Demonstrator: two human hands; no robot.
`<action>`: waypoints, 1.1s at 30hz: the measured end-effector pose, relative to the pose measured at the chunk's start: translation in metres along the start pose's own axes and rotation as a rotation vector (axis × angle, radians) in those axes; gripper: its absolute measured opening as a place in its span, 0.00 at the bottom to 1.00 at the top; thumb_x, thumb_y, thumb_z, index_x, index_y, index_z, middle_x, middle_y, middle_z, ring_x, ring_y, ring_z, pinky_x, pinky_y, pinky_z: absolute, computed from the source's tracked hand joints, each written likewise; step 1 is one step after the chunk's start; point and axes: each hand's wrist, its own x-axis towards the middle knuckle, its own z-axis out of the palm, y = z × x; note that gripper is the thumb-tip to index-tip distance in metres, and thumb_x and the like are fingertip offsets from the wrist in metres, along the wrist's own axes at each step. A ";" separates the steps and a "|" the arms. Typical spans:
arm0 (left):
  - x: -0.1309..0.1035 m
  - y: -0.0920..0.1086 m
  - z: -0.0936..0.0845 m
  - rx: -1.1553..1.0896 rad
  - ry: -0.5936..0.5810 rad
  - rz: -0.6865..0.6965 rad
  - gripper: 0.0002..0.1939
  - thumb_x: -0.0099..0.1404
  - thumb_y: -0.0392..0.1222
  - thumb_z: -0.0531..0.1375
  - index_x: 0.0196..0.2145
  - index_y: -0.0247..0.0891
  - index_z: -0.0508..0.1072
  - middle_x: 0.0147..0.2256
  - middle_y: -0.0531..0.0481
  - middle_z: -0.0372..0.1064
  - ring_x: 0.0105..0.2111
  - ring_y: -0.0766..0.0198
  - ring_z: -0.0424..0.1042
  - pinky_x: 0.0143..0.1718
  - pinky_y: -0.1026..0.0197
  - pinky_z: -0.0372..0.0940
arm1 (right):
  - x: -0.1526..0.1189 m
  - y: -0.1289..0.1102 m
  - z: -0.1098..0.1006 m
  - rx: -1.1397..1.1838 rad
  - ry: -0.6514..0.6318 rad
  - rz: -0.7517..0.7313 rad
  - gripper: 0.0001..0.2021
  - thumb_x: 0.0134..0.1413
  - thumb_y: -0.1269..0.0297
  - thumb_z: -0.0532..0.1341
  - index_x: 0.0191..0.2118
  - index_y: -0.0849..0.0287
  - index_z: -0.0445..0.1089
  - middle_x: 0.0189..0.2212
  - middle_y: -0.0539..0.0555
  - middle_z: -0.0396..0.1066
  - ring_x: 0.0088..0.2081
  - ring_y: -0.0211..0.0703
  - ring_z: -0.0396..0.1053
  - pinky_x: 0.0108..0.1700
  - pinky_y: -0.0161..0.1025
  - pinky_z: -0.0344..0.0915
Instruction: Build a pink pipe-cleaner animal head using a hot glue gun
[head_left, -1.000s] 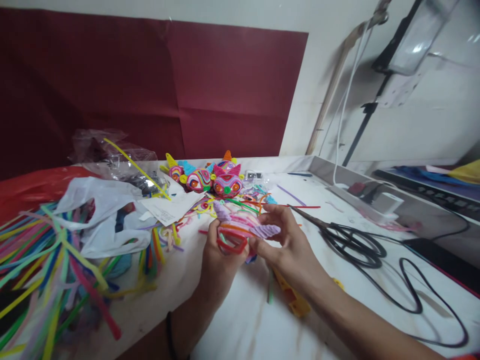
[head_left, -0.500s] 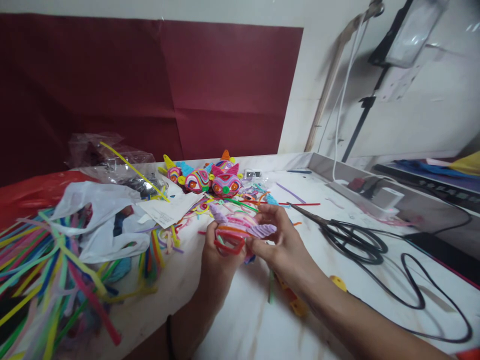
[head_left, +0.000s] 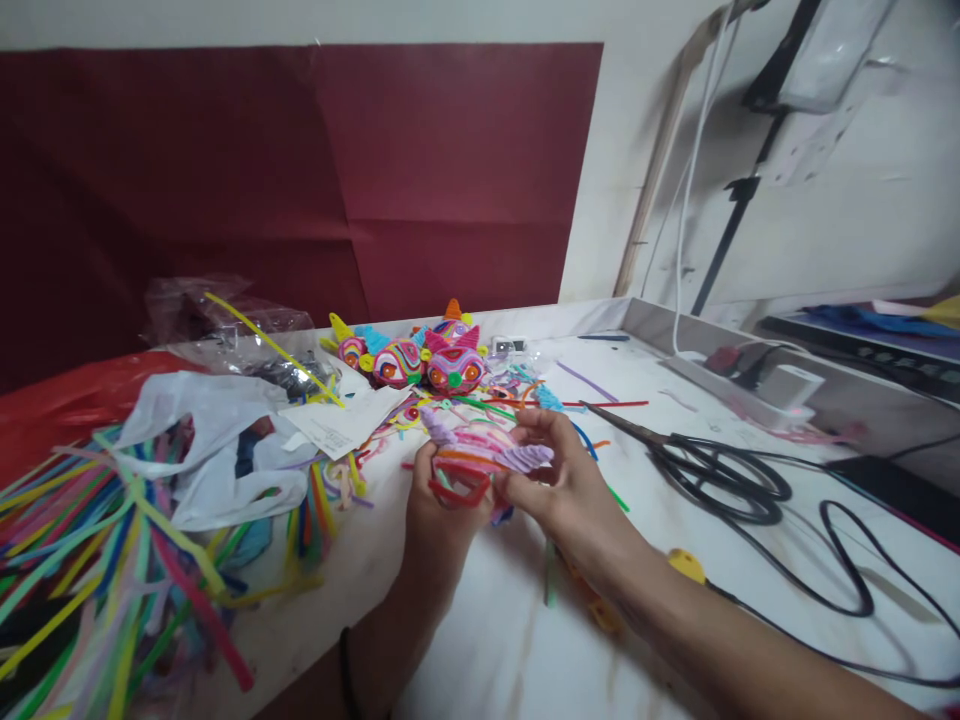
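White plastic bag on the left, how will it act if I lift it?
The white plastic bag will likely sag and fold, judging by its crumpled film. Its open loops might snag the colorful pipe cleaners beside it.

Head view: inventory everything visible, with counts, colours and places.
craft piece: one, pink, red and purple, between both hands
craft heads: about four, multicoloured, back of table
fuzzy strips: many, multicoloured, mostly left
carrier bag: one, white, left
clear bag: one, transparent, behind it
red plastic: one piece, red, far left
paper: at least one, white, centre-left
scraps: many, mixed colours, mid-table
scissors: one pair, black-handled, right
cable: at least one, black, right
power strip: one, white, right
stand: one, black, upper right
sheet: one, dark red, back wall
table: one, white, underneath
wristband: one, black, left wrist
left hand: one, bare, grip on craft piece
right hand: one, bare, grip on craft piece
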 end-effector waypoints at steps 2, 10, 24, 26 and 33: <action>-0.001 0.000 0.000 -0.022 -0.018 0.010 0.31 0.41 0.43 0.69 0.44 0.39 0.66 0.32 0.52 0.73 0.31 0.61 0.73 0.33 0.61 0.69 | 0.000 0.003 -0.004 -0.002 -0.033 -0.010 0.28 0.37 0.61 0.65 0.48 0.53 0.59 0.45 0.53 0.63 0.40 0.46 0.68 0.35 0.41 0.68; 0.007 -0.014 0.002 0.015 0.092 0.100 0.32 0.37 0.40 0.70 0.42 0.40 0.65 0.32 0.52 0.73 0.31 0.59 0.75 0.35 0.59 0.69 | 0.006 0.009 -0.011 -0.017 -0.087 -0.062 0.27 0.38 0.62 0.67 0.48 0.52 0.61 0.45 0.54 0.66 0.42 0.48 0.69 0.34 0.41 0.69; 0.012 -0.027 -0.010 0.113 0.033 0.146 0.33 0.41 0.39 0.72 0.44 0.42 0.63 0.38 0.49 0.72 0.37 0.57 0.74 0.35 0.60 0.70 | 0.015 0.015 -0.008 0.024 -0.088 -0.033 0.27 0.35 0.61 0.67 0.46 0.53 0.62 0.42 0.53 0.67 0.42 0.48 0.69 0.39 0.43 0.68; 0.011 -0.028 -0.011 0.107 0.007 0.128 0.33 0.42 0.41 0.72 0.45 0.41 0.64 0.38 0.49 0.72 0.37 0.57 0.74 0.34 0.61 0.70 | 0.015 0.018 -0.009 0.029 -0.084 -0.021 0.27 0.35 0.62 0.66 0.46 0.53 0.61 0.42 0.53 0.67 0.41 0.47 0.69 0.40 0.44 0.68; 0.004 -0.015 -0.005 0.079 -0.045 0.073 0.31 0.44 0.42 0.71 0.44 0.40 0.64 0.40 0.47 0.73 0.40 0.56 0.75 0.36 0.60 0.71 | 0.014 0.026 -0.008 0.013 -0.052 0.038 0.28 0.36 0.62 0.65 0.48 0.53 0.60 0.44 0.52 0.66 0.36 0.44 0.66 0.33 0.41 0.67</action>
